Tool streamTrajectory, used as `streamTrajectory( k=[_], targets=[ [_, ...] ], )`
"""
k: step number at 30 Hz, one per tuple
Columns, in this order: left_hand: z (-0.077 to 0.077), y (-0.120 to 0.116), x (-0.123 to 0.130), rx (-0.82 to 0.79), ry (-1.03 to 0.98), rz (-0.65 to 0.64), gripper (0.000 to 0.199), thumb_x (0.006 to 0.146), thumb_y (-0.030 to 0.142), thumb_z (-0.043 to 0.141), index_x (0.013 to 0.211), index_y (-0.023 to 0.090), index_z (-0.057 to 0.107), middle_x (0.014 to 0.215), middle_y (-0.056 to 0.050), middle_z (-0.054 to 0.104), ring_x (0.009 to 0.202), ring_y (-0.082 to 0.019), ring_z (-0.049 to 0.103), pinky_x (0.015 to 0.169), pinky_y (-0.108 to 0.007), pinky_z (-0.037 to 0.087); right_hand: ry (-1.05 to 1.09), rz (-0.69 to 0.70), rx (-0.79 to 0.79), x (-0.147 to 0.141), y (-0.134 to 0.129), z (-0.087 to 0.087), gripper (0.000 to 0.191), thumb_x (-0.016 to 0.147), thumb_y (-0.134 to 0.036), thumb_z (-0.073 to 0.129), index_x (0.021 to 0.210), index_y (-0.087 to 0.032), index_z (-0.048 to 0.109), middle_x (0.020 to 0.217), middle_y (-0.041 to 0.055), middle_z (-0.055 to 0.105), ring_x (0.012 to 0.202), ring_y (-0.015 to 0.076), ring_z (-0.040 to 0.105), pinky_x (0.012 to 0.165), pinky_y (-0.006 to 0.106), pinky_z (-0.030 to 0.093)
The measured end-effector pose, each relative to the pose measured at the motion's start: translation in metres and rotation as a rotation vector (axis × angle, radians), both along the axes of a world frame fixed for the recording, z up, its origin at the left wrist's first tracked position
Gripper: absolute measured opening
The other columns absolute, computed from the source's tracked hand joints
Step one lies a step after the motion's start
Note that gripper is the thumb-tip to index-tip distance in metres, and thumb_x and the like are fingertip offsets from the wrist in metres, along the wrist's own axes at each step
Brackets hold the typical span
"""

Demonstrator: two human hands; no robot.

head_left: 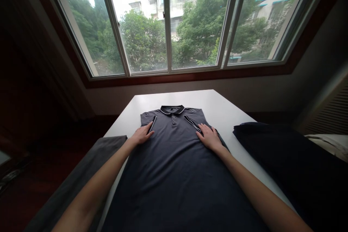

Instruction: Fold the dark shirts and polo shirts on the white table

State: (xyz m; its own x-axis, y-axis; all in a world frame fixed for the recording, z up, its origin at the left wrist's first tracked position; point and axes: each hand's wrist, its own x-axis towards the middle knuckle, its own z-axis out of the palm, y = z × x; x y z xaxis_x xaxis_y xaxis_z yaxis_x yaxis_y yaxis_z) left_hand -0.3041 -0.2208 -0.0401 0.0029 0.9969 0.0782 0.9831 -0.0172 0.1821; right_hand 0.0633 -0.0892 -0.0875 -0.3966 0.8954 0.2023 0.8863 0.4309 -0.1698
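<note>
A dark navy polo shirt (174, 166) lies front up on the white table (176, 98), its collar (172, 110) toward the window and its button placket showing. Both short sleeves are folded inward over the chest, so their white-striped cuffs lie on the front. My left hand (143, 134) rests flat on the folded sleeve at the left, fingers by the left cuff (153, 123). On the opposite side my right hand (210, 137) lies spread over the other sleeve, fingertips at the right cuff (193, 123). Light wrinkles cross the middle of the shirt.
A grey folded cloth (89, 163) hangs over the table's left edge. Dark folded fabric (285, 159) is piled at the right, partly over the table. Beyond the table is a wall with a wide sliding window (168, 70). A pale cloth (331, 143) lies at the far right.
</note>
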Motion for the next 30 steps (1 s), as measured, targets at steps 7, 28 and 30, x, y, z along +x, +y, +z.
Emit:
streamTrajectory(
  k=[7, 28, 30],
  targets=[
    [-0.008, -0.075, -0.023, 0.0, -0.056, 0.011, 0.053, 0.095, 0.049, 0.042, 0.141, 0.023, 0.047, 0.149, -0.009, 0.043, 0.138, -0.025, 0.04, 0.113, -0.039, 0.031, 0.014, 0.016, 0.03, 0.001, 0.002, -0.002, 0.056, 0.095, -0.043, 0.032, 0.144, -0.017, 0.041, 0.151, 0.0089, 0.04, 0.142, 0.0222, 0.032, 0.117, 0.047, 0.018],
    [0.016, 0.03, -0.064, 0.21, -0.082, 0.238, 0.03, 0.086, 0.028, 0.054, 0.111, 0.015, 0.067, 0.105, -0.011, 0.071, 0.095, -0.022, 0.066, 0.086, -0.032, 0.051, 0.04, 0.021, 0.051, 0.003, 0.007, -0.009, 0.056, 0.095, -0.044, 0.033, 0.143, -0.016, 0.042, 0.15, 0.0083, 0.042, 0.141, 0.0226, 0.033, 0.116, 0.048, 0.019],
    [0.005, 0.033, -0.06, 0.236, -0.08, 0.154, 0.027, 0.085, 0.024, 0.056, 0.109, 0.022, 0.068, 0.113, -0.007, 0.069, 0.107, -0.021, 0.061, 0.096, -0.034, 0.047, 0.046, 0.021, 0.056, 0.003, 0.007, -0.009, 0.056, 0.095, -0.044, 0.033, 0.142, -0.017, 0.043, 0.149, 0.0082, 0.043, 0.14, 0.0226, 0.034, 0.117, 0.048, 0.019]
  ],
)
